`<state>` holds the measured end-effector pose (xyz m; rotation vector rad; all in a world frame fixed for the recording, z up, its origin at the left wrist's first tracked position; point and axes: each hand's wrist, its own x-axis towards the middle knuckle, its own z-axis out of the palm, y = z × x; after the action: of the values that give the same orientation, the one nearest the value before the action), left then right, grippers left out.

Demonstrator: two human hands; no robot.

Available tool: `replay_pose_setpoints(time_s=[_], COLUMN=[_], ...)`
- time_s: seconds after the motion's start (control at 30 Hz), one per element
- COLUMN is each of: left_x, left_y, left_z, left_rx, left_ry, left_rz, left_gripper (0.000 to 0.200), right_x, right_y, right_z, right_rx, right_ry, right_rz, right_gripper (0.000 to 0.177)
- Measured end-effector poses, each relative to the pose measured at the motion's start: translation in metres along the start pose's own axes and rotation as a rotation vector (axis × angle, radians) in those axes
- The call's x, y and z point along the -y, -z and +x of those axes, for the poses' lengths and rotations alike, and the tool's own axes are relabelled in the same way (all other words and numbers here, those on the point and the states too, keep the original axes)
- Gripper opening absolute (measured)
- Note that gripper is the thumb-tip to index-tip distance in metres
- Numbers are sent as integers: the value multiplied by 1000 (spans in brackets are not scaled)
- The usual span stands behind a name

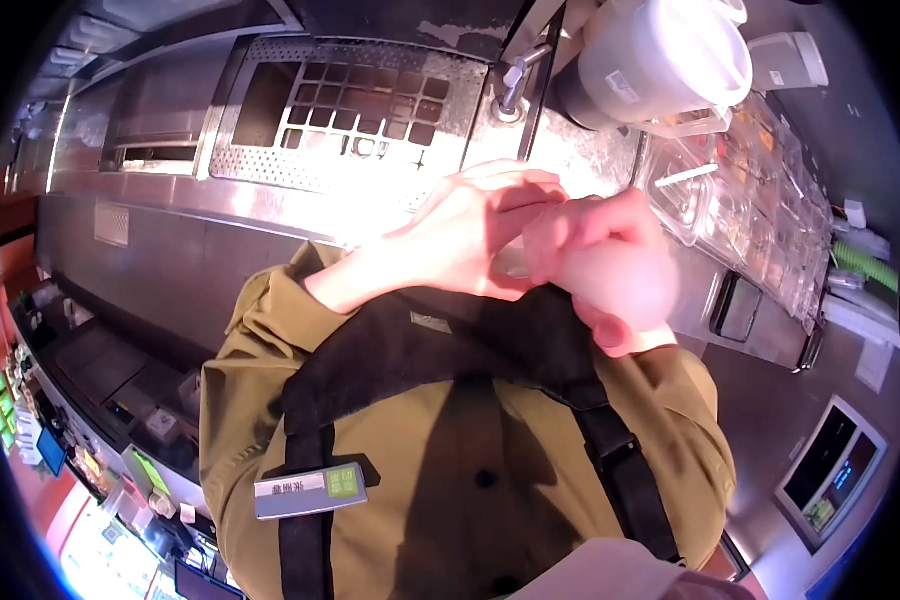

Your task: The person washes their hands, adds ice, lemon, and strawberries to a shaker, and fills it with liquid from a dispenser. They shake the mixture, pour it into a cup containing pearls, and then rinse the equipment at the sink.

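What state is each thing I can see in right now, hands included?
Left hand: fingers bent, overlapping the right hand in view.
Right hand: fingers curled; grip unclear in the glare.
White jug: upright; lidded or open, can't tell.
Tap: running or off, can't tell.
Wall panel: lit, blue characters showing.
Name badge: fastened at a black strap.

this looks like a drinks shop: steel counter (210, 245), perforated grate (460, 95), white jug (660, 60), clear containers (760, 190).

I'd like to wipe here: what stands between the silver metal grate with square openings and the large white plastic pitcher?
In the head view, a chrome tap-like fitting and a dark strip lie between the grate and the pitcher.
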<state>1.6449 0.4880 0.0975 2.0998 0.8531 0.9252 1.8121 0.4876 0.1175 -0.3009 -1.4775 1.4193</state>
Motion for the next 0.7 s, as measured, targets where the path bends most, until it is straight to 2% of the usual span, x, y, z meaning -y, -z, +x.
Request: replay_pose_setpoints(time_s=[0.07,0.17,0.2,0.33,0.5,0.63,0.7], left_x=[-4,-2,-2,1,-4,1,-5], left_y=[-1,-5,-7,-2,-9,-8,-6], left_z=[-2,1,1,7,2,1,-1], left_rx=[24,18,0,-34,-42,-32,-17], left_ry=[132,-76,-83,-55,-67,-52,-26], left_rz=[-149,130,111,78,114,67,71], left_gripper=[67,68,67,60,54,56,57], right_x=[9,57,65,24,75,36,57], right_y=[2,4,4,3,8,6,5], right_z=[3,6,4,-1,2,-5,-8], right_rx=[11,18,21,13,25,9,-17], right_ry=[-11,-22,-19,-23,-37,-57,-95], right_rz=[-30,-12,-10,-73,-66,-126,-147], right_gripper=[53,50,50,47,43,40,39])
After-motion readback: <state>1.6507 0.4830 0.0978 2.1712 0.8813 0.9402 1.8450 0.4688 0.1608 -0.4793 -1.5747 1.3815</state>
